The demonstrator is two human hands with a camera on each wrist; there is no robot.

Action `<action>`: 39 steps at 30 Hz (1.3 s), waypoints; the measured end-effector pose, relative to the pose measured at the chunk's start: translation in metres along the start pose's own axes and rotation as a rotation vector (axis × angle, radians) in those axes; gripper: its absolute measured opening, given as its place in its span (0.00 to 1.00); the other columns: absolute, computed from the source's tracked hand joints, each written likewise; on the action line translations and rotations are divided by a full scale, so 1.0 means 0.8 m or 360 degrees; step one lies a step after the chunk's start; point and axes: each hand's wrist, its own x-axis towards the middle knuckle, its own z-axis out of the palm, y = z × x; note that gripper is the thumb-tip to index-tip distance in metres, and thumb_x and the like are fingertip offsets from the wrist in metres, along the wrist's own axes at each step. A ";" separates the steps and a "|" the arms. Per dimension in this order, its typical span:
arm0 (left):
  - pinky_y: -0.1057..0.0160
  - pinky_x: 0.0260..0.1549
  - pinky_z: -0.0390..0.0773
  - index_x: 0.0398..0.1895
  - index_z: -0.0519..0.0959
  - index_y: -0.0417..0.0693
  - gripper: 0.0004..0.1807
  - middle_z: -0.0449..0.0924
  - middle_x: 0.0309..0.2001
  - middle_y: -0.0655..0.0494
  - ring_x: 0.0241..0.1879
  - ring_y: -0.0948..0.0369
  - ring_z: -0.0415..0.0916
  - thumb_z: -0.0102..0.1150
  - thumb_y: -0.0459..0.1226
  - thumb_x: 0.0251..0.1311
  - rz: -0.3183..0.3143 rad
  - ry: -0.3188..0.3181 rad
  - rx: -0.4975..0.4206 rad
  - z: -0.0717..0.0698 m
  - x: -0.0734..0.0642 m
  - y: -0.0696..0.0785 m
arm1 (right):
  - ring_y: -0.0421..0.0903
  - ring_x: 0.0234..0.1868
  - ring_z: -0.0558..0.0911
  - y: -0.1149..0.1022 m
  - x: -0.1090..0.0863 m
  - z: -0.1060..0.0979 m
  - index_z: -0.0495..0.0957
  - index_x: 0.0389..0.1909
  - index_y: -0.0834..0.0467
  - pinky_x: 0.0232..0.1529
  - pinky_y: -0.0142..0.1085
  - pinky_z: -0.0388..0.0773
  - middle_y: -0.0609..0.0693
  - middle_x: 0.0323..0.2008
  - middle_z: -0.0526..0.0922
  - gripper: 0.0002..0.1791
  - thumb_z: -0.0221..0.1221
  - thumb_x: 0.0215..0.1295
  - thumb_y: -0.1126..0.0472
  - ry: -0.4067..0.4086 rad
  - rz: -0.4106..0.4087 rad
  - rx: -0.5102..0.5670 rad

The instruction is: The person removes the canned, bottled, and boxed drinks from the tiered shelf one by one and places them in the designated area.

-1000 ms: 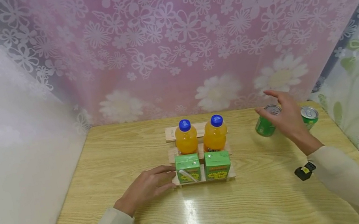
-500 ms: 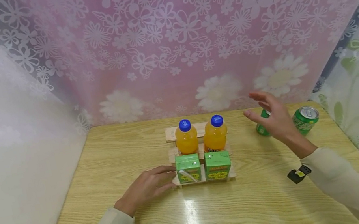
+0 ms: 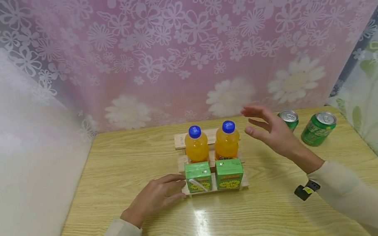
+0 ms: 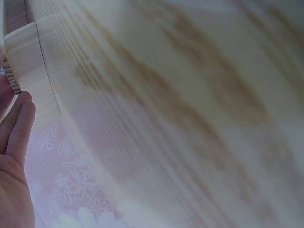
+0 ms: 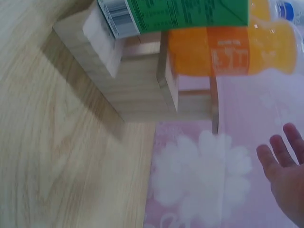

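A right hand (image 3: 273, 134) hovers with fingers spread and holding nothing, just right of two orange juice bottles (image 3: 226, 141) on a stepped wooden rack (image 3: 179, 141). The left hand (image 3: 155, 196) rests on the bench (image 3: 266, 214), relaxed fingers touching the rack beside a green juice carton (image 3: 198, 177). Two green cans (image 3: 315, 129) lie behind the right hand.

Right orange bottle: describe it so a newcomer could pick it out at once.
On the wooden table, find the small stepped wooden rack in the middle. Two blue-capped orange juice bottles stand on its middle step behind two green cartons. The right orange bottle is the one nearest the raised right hand, behind the strawless carton.
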 end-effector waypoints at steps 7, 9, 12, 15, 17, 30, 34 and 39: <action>0.59 0.65 0.86 0.65 0.87 0.48 0.21 0.83 0.70 0.54 0.67 0.56 0.84 0.68 0.46 0.76 -0.0032 -0.0029 -0.0008 -0.001 0.001 0.001 | 0.36 0.73 0.74 -0.004 -0.004 0.024 0.65 0.83 0.51 0.74 0.25 0.74 0.59 0.75 0.73 0.39 0.66 0.76 0.68 -0.0132 -0.0010 0.0095; 0.58 0.66 0.86 0.65 0.87 0.48 0.21 0.83 0.70 0.54 0.67 0.56 0.83 0.68 0.46 0.76 -0.0048 -0.0039 -0.0013 -0.001 0.001 0.002 | 0.37 0.73 0.74 -0.005 -0.004 0.029 0.64 0.83 0.50 0.74 0.26 0.75 0.57 0.75 0.73 0.40 0.67 0.75 0.68 -0.0154 0.0001 0.0110; 0.58 0.66 0.86 0.65 0.87 0.48 0.21 0.83 0.70 0.54 0.68 0.56 0.83 0.68 0.47 0.76 -0.0055 -0.0045 -0.0009 -0.001 0.001 0.001 | 0.39 0.72 0.75 -0.004 -0.005 0.035 0.64 0.83 0.50 0.73 0.26 0.76 0.55 0.74 0.74 0.41 0.69 0.73 0.68 -0.0175 0.0030 0.0106; 0.58 0.66 0.86 0.65 0.87 0.48 0.21 0.83 0.70 0.54 0.68 0.56 0.83 0.68 0.46 0.76 -0.0041 -0.0038 0.0002 -0.001 0.001 0.001 | 0.45 0.73 0.75 -0.003 -0.006 0.041 0.63 0.84 0.49 0.72 0.28 0.76 0.53 0.74 0.74 0.43 0.71 0.72 0.67 -0.0191 0.0049 0.0064; 0.58 0.66 0.86 0.65 0.87 0.48 0.21 0.83 0.70 0.54 0.67 0.56 0.84 0.69 0.46 0.76 -0.0031 -0.0032 0.0009 0.000 0.000 0.000 | 0.50 0.74 0.75 -0.003 -0.006 0.044 0.63 0.84 0.47 0.74 0.35 0.78 0.53 0.74 0.75 0.44 0.72 0.71 0.66 -0.0203 0.0052 0.0045; 0.59 0.65 0.86 0.64 0.87 0.48 0.20 0.83 0.70 0.54 0.67 0.56 0.84 0.69 0.46 0.76 -0.0023 -0.0024 0.0021 0.001 -0.001 -0.001 | 0.62 0.77 0.73 -0.003 -0.008 0.063 0.65 0.79 0.53 0.77 0.68 0.73 0.58 0.74 0.76 0.40 0.72 0.71 0.67 -0.0227 0.0051 0.0037; 0.59 0.64 0.87 0.64 0.88 0.48 0.20 0.84 0.69 0.53 0.66 0.56 0.85 0.70 0.45 0.75 0.0003 0.0005 0.0028 0.000 -0.001 0.000 | 0.63 0.77 0.74 -0.003 -0.008 0.063 0.65 0.79 0.54 0.76 0.68 0.73 0.59 0.74 0.76 0.40 0.72 0.71 0.67 -0.0215 0.0042 0.0023; 0.58 0.64 0.87 0.64 0.88 0.48 0.20 0.84 0.69 0.54 0.66 0.55 0.84 0.71 0.44 0.74 -0.0010 0.0008 -0.0001 -0.001 -0.001 0.002 | 0.64 0.76 0.75 -0.003 -0.009 0.062 0.67 0.78 0.56 0.74 0.68 0.75 0.60 0.73 0.77 0.39 0.72 0.70 0.69 -0.0185 0.0014 -0.0005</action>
